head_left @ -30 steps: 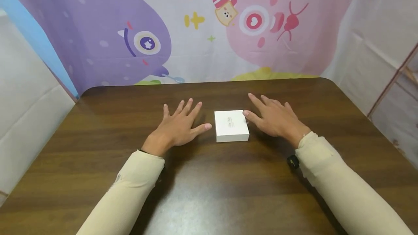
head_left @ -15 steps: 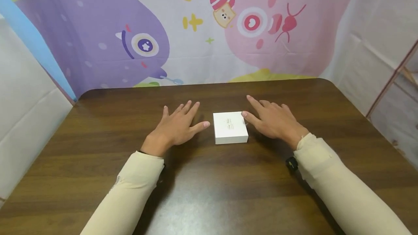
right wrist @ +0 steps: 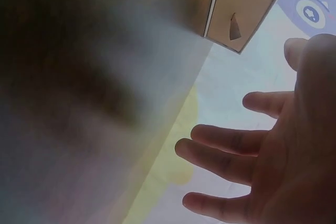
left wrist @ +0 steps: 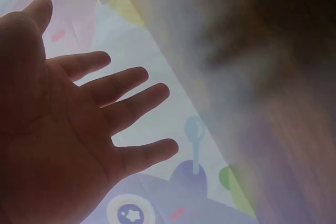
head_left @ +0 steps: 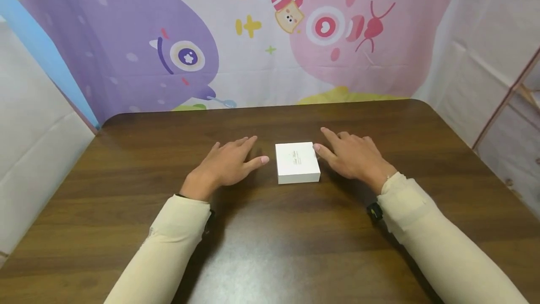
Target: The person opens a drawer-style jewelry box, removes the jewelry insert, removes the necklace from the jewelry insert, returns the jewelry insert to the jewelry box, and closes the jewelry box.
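Observation:
A small white box with faint lettering on its lid lies on the brown wooden table. To its left, my left hand hovers palm down, its thumb pointing at the box and a short gap between. On the other side is my right hand, with the thumb tip by the box's upper right corner; whether it touches, I cannot tell. In the right wrist view the box's end shows a small tab, and the fingers are spread apart. The left wrist view shows spread fingers holding nothing.
Behind the table hangs a printed cloth with purple and pink cartoon creatures. Pale sheets close off the left and right sides. A dark band with a small device sits at my right wrist.
My left hand's fingers have tilted and drawn closer together, from spread to partly overlapping in the head view. The right hand and the box stay nearly in place.

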A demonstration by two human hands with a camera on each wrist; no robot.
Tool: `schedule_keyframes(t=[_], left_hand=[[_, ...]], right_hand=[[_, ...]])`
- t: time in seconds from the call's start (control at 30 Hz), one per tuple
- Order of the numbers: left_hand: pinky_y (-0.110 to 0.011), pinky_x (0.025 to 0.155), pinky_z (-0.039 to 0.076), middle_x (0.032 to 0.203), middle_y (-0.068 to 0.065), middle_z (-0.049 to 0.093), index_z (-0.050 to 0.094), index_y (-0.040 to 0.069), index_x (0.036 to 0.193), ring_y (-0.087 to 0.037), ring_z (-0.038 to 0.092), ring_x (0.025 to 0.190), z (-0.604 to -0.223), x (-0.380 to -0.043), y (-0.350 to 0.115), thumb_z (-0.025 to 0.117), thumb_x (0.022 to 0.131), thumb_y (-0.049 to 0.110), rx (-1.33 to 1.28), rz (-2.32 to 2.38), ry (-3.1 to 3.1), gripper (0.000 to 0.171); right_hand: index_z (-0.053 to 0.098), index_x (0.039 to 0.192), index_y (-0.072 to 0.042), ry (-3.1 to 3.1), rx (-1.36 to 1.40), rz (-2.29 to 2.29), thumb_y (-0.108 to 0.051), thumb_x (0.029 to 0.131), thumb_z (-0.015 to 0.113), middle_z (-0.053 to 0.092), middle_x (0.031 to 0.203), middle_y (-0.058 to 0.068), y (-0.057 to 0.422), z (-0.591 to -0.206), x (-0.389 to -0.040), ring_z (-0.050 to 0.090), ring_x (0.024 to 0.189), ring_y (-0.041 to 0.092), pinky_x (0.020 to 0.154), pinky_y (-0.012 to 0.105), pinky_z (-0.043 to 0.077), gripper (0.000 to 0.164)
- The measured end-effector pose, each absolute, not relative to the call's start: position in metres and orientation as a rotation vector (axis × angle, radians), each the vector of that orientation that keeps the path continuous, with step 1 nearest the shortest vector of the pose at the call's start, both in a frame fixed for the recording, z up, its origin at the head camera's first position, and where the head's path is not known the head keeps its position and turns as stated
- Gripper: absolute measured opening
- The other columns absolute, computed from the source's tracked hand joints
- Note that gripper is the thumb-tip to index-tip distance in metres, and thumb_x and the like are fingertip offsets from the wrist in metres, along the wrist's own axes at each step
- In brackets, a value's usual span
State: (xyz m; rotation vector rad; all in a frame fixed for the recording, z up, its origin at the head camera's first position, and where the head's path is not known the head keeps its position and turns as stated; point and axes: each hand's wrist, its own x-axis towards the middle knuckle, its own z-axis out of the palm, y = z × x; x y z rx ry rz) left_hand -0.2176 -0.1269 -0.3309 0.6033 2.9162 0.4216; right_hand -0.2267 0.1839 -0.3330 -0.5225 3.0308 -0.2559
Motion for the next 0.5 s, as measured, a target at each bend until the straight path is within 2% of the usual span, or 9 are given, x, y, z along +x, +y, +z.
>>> schedule_keyframes(t=[0.37,0.5], left_hand=[[-0.065,0.112,0.020,0.155,-0.012,0.041,0.031,0.012,0.158,-0.031,0.039,0.141,-0.3305,-0.2160,-0.1245,0.039,0.100,0.067,0.618,0.397,2.936,0.080],[-0.060,0.110,0.028,0.150,-0.014,0.047,0.035,0.011,0.156,-0.032,0.044,0.138,-0.3321,-0.2167,-0.1233,0.039,0.100,0.066,0.645,0.378,2.953,0.079]], right_hand=[[0.028,0.159,-0.014,3.038,-0.532,-0.272,-0.067,0.101,0.024,0.050,0.144,0.025,0.1813,-0.3331,-0.2259,0.049,0.130,0.042,0.095,0.066,0.037,0.079],[0.030,0.159,-0.014,3.047,-0.531,-0.275,-0.066,0.102,0.026,0.051,0.142,0.025,0.1810,-0.3340,-0.2262,0.050,0.129,0.041,0.094,0.065,0.038,0.077]])
